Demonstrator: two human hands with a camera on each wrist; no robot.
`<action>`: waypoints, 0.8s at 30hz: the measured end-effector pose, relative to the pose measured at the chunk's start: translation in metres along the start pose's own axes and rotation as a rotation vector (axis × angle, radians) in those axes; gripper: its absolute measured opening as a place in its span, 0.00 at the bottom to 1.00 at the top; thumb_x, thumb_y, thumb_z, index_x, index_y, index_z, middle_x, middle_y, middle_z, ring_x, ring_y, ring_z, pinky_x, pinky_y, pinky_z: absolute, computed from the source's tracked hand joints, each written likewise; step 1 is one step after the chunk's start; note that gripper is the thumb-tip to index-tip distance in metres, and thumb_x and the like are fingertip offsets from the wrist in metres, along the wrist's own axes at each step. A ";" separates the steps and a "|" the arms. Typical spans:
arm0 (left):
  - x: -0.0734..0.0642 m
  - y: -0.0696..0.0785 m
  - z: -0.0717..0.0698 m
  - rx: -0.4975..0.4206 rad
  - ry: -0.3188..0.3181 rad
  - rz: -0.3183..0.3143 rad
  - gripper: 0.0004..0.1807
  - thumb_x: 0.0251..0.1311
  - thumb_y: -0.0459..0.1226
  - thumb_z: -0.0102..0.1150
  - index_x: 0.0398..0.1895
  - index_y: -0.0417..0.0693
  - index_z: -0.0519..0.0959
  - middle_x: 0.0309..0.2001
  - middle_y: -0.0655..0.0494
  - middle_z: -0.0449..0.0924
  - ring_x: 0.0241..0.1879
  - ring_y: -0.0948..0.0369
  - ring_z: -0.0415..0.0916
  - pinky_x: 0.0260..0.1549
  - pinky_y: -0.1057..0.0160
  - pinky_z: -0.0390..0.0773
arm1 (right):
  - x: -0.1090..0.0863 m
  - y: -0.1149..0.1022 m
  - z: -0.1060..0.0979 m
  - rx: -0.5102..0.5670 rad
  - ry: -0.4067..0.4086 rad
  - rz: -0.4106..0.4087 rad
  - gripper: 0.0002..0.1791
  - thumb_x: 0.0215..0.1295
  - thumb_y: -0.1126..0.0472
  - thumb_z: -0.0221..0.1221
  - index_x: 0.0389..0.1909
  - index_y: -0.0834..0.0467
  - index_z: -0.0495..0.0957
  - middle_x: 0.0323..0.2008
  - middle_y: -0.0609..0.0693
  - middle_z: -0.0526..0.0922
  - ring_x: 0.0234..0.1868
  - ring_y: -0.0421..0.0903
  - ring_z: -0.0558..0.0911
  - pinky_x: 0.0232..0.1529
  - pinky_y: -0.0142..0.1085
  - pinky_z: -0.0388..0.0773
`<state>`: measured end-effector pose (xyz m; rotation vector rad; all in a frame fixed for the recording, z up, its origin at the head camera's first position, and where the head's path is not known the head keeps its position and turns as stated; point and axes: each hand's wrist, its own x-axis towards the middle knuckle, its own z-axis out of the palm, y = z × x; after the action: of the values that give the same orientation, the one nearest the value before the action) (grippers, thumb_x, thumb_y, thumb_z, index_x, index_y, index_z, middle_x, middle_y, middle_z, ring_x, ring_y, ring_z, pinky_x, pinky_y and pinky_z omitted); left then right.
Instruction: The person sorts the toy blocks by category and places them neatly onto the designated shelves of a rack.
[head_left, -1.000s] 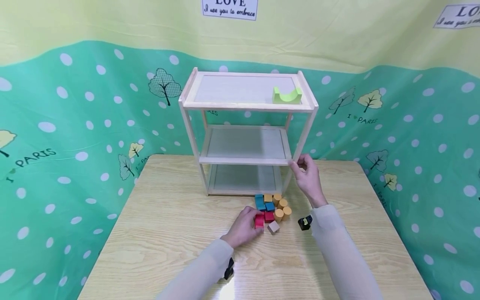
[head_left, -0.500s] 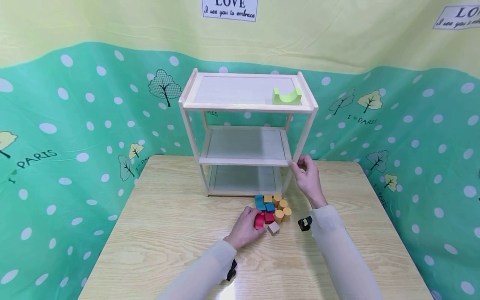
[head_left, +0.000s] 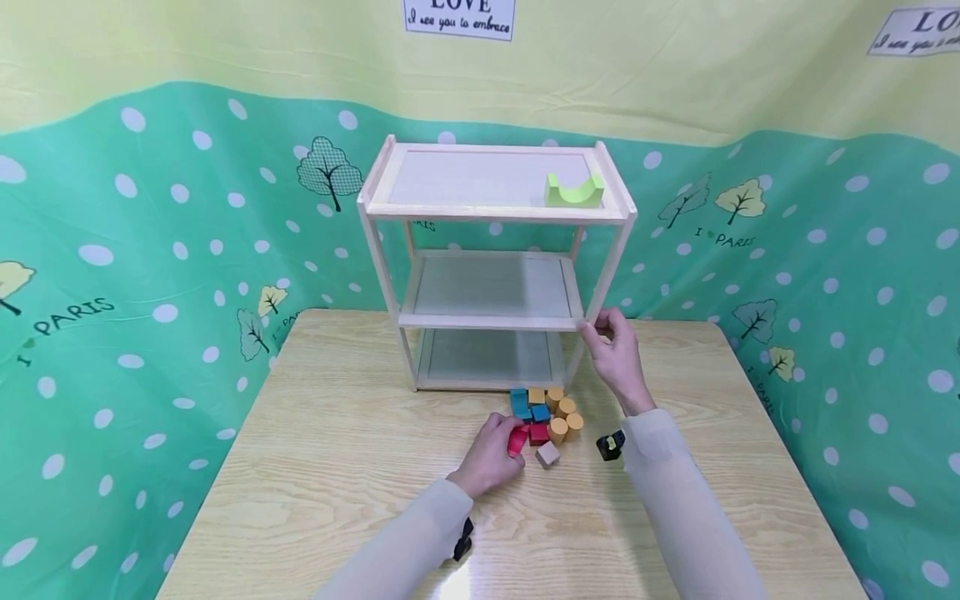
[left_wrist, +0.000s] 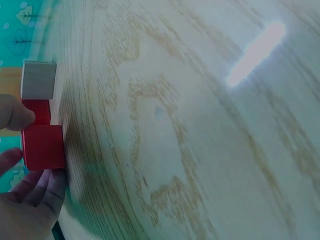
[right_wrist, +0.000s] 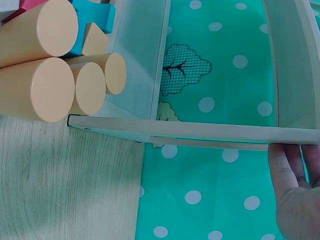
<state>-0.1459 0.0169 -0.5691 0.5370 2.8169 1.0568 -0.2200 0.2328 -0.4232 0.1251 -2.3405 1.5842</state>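
My left hand (head_left: 487, 454) pinches a red block (head_left: 517, 439) at the left side of a cluster of toy blocks. In the left wrist view the thumb and fingers lie around that red block (left_wrist: 44, 148), beside a second red block (left_wrist: 41, 110) and a pale wooden cube (left_wrist: 38, 81). With my right hand (head_left: 617, 360) I hold the right front post of a white wooden shelf (head_left: 501, 212), near its middle tier. In the right wrist view the fingers of the right hand (right_wrist: 300, 200) touch the post (right_wrist: 215, 129) from the outer side.
A light green block with a curved cutout (head_left: 573, 202) stands on the shelf's top tier. Several yellow cylinders (head_left: 557, 430), a yellow block (head_left: 536, 397) and blue blocks (head_left: 540, 412) are grouped before the shelf's right front corner. A patterned curtain (head_left: 225, 208) surrounds the wooden table (head_left: 337, 433).
The red block in my left hand now looks tilted and turned; the left hand drew slightly left after a small shift right. The right hand stays on the shelf post.
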 end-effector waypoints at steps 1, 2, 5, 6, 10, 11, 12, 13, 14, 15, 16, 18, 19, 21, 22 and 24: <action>0.000 0.000 0.000 0.001 -0.001 -0.003 0.32 0.45 0.35 0.62 0.60 0.48 0.72 0.47 0.55 0.68 0.39 0.62 0.68 0.38 0.67 0.75 | 0.001 0.005 0.000 0.002 0.002 0.006 0.15 0.68 0.57 0.56 0.46 0.65 0.72 0.40 0.55 0.75 0.43 0.48 0.74 0.43 0.34 0.74; 0.000 0.000 0.000 0.001 0.001 -0.005 0.32 0.45 0.35 0.62 0.60 0.48 0.71 0.47 0.55 0.69 0.39 0.62 0.68 0.38 0.67 0.75 | 0.003 0.009 0.001 0.003 0.004 0.010 0.15 0.68 0.56 0.56 0.46 0.64 0.72 0.40 0.55 0.75 0.43 0.47 0.74 0.43 0.35 0.74; 0.001 0.001 -0.001 0.008 -0.001 -0.015 0.33 0.47 0.37 0.65 0.61 0.47 0.71 0.46 0.54 0.69 0.39 0.62 0.68 0.39 0.66 0.75 | 0.005 0.017 0.002 0.001 0.011 0.007 0.17 0.67 0.52 0.57 0.45 0.62 0.72 0.40 0.53 0.74 0.43 0.46 0.75 0.43 0.35 0.74; 0.001 0.001 -0.001 0.010 0.001 -0.016 0.33 0.47 0.38 0.67 0.61 0.47 0.71 0.46 0.54 0.69 0.39 0.62 0.69 0.39 0.65 0.75 | 0.005 0.018 0.002 0.003 0.015 0.003 0.17 0.67 0.52 0.57 0.45 0.62 0.72 0.39 0.53 0.75 0.42 0.47 0.75 0.43 0.35 0.74; 0.002 0.000 -0.002 0.025 0.004 -0.017 0.33 0.48 0.38 0.69 0.61 0.48 0.71 0.45 0.53 0.69 0.39 0.61 0.69 0.39 0.64 0.75 | 0.004 0.018 0.002 -0.006 0.019 -0.017 0.17 0.67 0.51 0.56 0.45 0.62 0.72 0.40 0.54 0.75 0.42 0.47 0.75 0.42 0.35 0.75; 0.002 0.000 -0.002 0.028 0.005 -0.016 0.33 0.48 0.38 0.69 0.61 0.48 0.71 0.45 0.53 0.70 0.39 0.61 0.69 0.39 0.64 0.75 | 0.004 0.018 0.003 -0.007 0.020 -0.019 0.17 0.67 0.51 0.56 0.45 0.62 0.72 0.39 0.54 0.75 0.42 0.47 0.75 0.42 0.35 0.75; 0.002 -0.001 -0.002 0.030 0.006 -0.014 0.33 0.48 0.37 0.69 0.60 0.48 0.71 0.44 0.53 0.70 0.38 0.61 0.69 0.38 0.64 0.75 | 0.004 0.018 0.003 -0.011 0.020 -0.021 0.17 0.68 0.51 0.56 0.45 0.62 0.72 0.40 0.54 0.75 0.42 0.47 0.75 0.42 0.35 0.75; 0.002 -0.002 -0.002 0.029 0.005 -0.011 0.32 0.48 0.37 0.68 0.60 0.48 0.71 0.44 0.53 0.70 0.38 0.61 0.68 0.37 0.65 0.75 | 0.004 0.018 0.003 -0.014 0.020 -0.023 0.17 0.68 0.51 0.56 0.46 0.62 0.72 0.40 0.54 0.75 0.42 0.47 0.75 0.42 0.34 0.75; 0.002 -0.003 -0.002 0.032 0.004 -0.008 0.32 0.48 0.36 0.68 0.60 0.49 0.71 0.44 0.54 0.70 0.38 0.62 0.68 0.37 0.65 0.75 | 0.004 0.018 0.003 -0.012 0.022 -0.022 0.17 0.67 0.51 0.56 0.45 0.62 0.72 0.39 0.53 0.75 0.42 0.46 0.75 0.42 0.34 0.75; 0.002 -0.004 -0.002 0.030 0.004 -0.003 0.32 0.47 0.35 0.67 0.60 0.49 0.71 0.43 0.54 0.70 0.37 0.62 0.68 0.36 0.66 0.75 | 0.004 0.018 0.003 -0.010 0.023 -0.022 0.17 0.67 0.52 0.56 0.45 0.62 0.72 0.39 0.53 0.75 0.42 0.46 0.75 0.42 0.34 0.75; 0.002 -0.005 -0.003 0.033 0.003 0.004 0.32 0.47 0.35 0.67 0.60 0.49 0.72 0.43 0.54 0.70 0.37 0.62 0.68 0.36 0.66 0.75 | 0.004 0.018 0.003 -0.007 0.024 -0.022 0.17 0.67 0.52 0.57 0.45 0.61 0.72 0.39 0.53 0.75 0.42 0.46 0.75 0.42 0.34 0.75; 0.002 -0.006 -0.004 0.036 0.002 0.021 0.31 0.46 0.32 0.65 0.59 0.50 0.72 0.42 0.54 0.70 0.36 0.62 0.68 0.35 0.67 0.74 | 0.004 0.018 0.003 -0.002 0.023 -0.027 0.17 0.68 0.52 0.57 0.45 0.62 0.72 0.39 0.53 0.75 0.42 0.46 0.75 0.42 0.33 0.75; 0.002 -0.007 -0.004 0.039 0.003 0.031 0.31 0.45 0.31 0.64 0.58 0.50 0.72 0.41 0.54 0.70 0.35 0.62 0.68 0.34 0.68 0.74 | 0.005 0.019 0.003 -0.001 0.023 -0.030 0.17 0.68 0.52 0.56 0.45 0.62 0.72 0.39 0.53 0.75 0.42 0.46 0.74 0.41 0.33 0.75; 0.002 -0.008 -0.006 0.042 0.006 0.048 0.31 0.44 0.30 0.64 0.58 0.49 0.73 0.40 0.54 0.71 0.34 0.62 0.67 0.32 0.68 0.74 | 0.005 0.020 0.003 0.003 0.024 -0.031 0.16 0.68 0.52 0.56 0.45 0.62 0.72 0.39 0.53 0.74 0.42 0.46 0.74 0.41 0.32 0.75; 0.002 -0.008 -0.006 0.046 0.004 0.053 0.31 0.44 0.30 0.64 0.57 0.49 0.73 0.39 0.54 0.70 0.34 0.62 0.67 0.32 0.68 0.73 | 0.005 0.020 0.003 0.004 0.024 -0.031 0.16 0.68 0.52 0.56 0.45 0.62 0.72 0.39 0.53 0.74 0.42 0.46 0.74 0.41 0.32 0.75; 0.002 -0.009 -0.007 0.050 0.001 0.058 0.31 0.44 0.30 0.64 0.58 0.49 0.73 0.39 0.54 0.70 0.33 0.63 0.67 0.30 0.68 0.73 | 0.005 0.021 0.003 0.009 0.026 -0.028 0.16 0.68 0.52 0.56 0.44 0.62 0.72 0.39 0.53 0.74 0.41 0.46 0.74 0.41 0.32 0.75</action>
<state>-0.1516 0.0068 -0.5694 0.6265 2.8513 0.9991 -0.2305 0.2389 -0.4410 0.1378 -2.3029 1.5738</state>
